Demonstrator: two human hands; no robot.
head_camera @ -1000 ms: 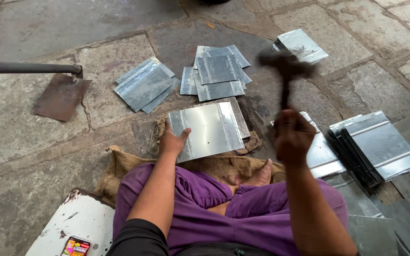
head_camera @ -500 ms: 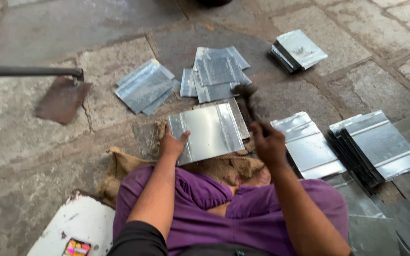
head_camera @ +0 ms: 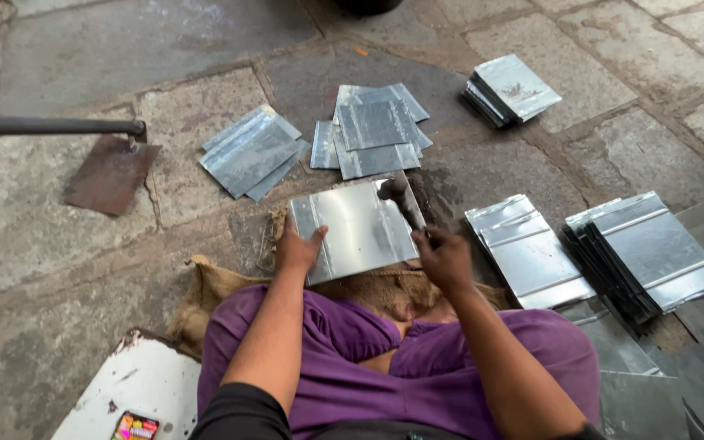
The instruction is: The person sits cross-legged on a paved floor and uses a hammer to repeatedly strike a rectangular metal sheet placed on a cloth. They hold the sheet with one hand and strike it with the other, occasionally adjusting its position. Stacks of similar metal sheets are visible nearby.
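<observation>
The person sits on the stone floor [head_camera: 59,244] and works on a metal sheet [head_camera: 360,232] that lies flat just in front of the knees, partly on a piece of sackcloth [head_camera: 222,285]. The left hand [head_camera: 299,248] presses flat on the sheet's left edge, fingers spread, closed on nothing. The right hand [head_camera: 443,259] has its grip closed around the handle of a hammer [head_camera: 397,195], and the hammer head is down at the sheet's right edge, touching it or nearly so. I judge that the step in hand is hammering this right edge, probably to fold or flatten it. The next blow asks for a firm left hand so that the sheet does not slide, and for a strike that lands on the edge and stays away from the fingers.

The floor is of rough, uneven grey slabs with dirty joints. Around the person lie several piles of sheets: one [head_camera: 250,151] to the left, one [head_camera: 372,130] ahead, one [head_camera: 511,88] farther away, and ribbed ones [head_camera: 653,248] at the right. A rusty shovel [head_camera: 112,171] lies at the left.
</observation>
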